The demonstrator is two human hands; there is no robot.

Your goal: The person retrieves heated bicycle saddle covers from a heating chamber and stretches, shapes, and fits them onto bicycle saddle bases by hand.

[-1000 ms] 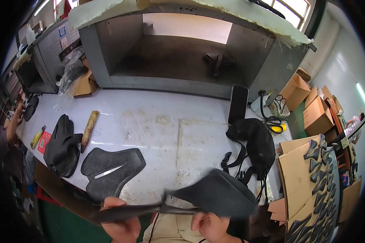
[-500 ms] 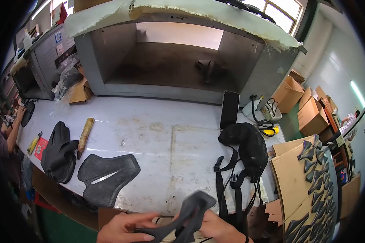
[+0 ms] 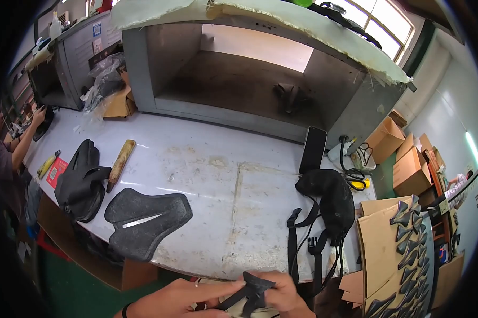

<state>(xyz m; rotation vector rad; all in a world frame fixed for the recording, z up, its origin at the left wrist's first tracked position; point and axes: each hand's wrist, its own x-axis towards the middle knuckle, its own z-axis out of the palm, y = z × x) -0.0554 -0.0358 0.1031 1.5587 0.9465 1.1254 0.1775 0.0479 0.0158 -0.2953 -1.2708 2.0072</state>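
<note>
At the bottom centre, off the table's front edge, my left hand [image 3: 188,298] pinches one side of a folded black piece [image 3: 256,291]. My right hand [image 3: 282,290] has its fingers closed on the other side of it. Part of the piece is hidden behind the fingers. On the table [image 3: 196,212], flat black pieces with a pale slit between them [image 3: 149,217] lie at the left. Beside them are a bundle of black pieces [image 3: 82,183] and a worn wooden-looking tool [image 3: 121,163].
A black strapped bag [image 3: 332,204] and a phone [image 3: 313,150] lie at the right, near a cable. Behind stands a grey metal housing [image 3: 377,108]. Cardboard [image 3: 374,249] with many black heel-shaped parts is at the right. Another person's hands [image 3: 37,116] are at the far left.
The black piece, earlier spread wide between my hands, is now folded small and lower. My hands have come together. The camera view has shifted and tilted.
</note>
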